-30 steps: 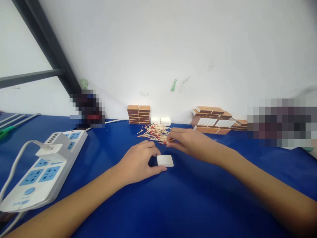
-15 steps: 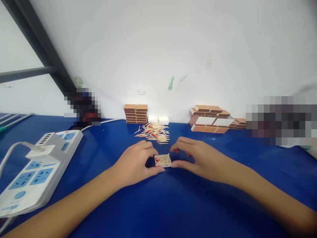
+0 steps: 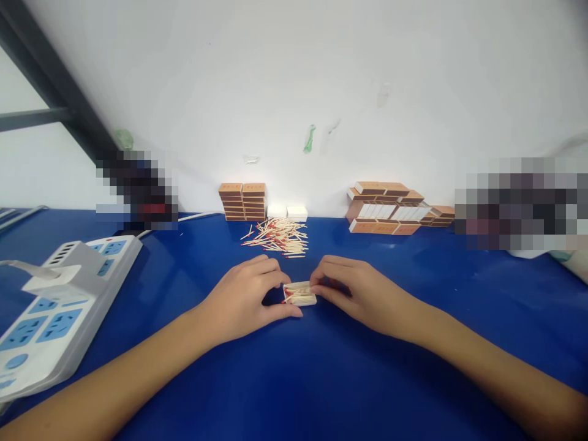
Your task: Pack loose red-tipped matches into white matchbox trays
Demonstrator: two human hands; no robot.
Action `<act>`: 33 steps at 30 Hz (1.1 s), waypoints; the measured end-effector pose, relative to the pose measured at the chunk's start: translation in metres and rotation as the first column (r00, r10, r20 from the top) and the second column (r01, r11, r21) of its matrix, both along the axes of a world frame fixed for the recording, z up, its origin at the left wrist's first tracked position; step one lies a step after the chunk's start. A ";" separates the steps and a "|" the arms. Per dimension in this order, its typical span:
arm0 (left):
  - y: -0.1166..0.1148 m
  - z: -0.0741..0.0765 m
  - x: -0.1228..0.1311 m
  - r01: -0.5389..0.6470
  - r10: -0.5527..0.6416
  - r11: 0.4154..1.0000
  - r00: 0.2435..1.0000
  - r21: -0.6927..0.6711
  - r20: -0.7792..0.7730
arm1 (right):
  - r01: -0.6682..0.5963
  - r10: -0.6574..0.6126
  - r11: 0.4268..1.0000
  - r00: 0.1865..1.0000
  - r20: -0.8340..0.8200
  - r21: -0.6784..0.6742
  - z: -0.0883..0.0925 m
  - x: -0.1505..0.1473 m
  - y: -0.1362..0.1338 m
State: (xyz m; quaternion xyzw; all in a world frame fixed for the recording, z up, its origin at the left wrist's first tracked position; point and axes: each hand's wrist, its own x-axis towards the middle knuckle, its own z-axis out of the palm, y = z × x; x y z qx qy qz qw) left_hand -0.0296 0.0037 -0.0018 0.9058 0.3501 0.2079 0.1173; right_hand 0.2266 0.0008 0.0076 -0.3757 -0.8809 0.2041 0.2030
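A small white matchbox tray [image 3: 301, 294] with red-tipped matches in it lies on the blue table [image 3: 321, 380]. My left hand [image 3: 245, 297] grips its left end between thumb and fingers. My right hand [image 3: 351, 291] pinches its right end, fingers curled over the top. Just beyond lies a loose pile of matches [image 3: 278, 236].
Against the wall stand a stack of brown matchbox sleeves [image 3: 242, 201], two white trays [image 3: 287, 212] and a heap of brown and white boxes [image 3: 395, 211]. A white power strip [image 3: 50, 300] with a plugged-in adapter lies at the left.
My right hand came back from the match pile to the tray. The tray, white side up before, now shows matches inside and both hands hold it.
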 end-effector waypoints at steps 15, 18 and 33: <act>-0.006 -0.002 0.003 0.084 -0.084 0.995 0.996 0.049 0.003 | -0.006 0.007 0.999 1.000 0.012 -0.051 0.001 -0.013 -0.012; -0.006 -0.002 0.004 0.082 -0.082 0.996 0.997 0.042 -0.003 | 0.005 -0.003 0.999 0.999 0.044 -0.049 0.004 -0.011 -0.013; -0.003 -0.003 0.005 0.118 -0.117 0.991 0.993 0.069 -0.027 | -0.069 0.069 0.997 0.998 0.001 -0.040 -0.005 -0.018 -0.014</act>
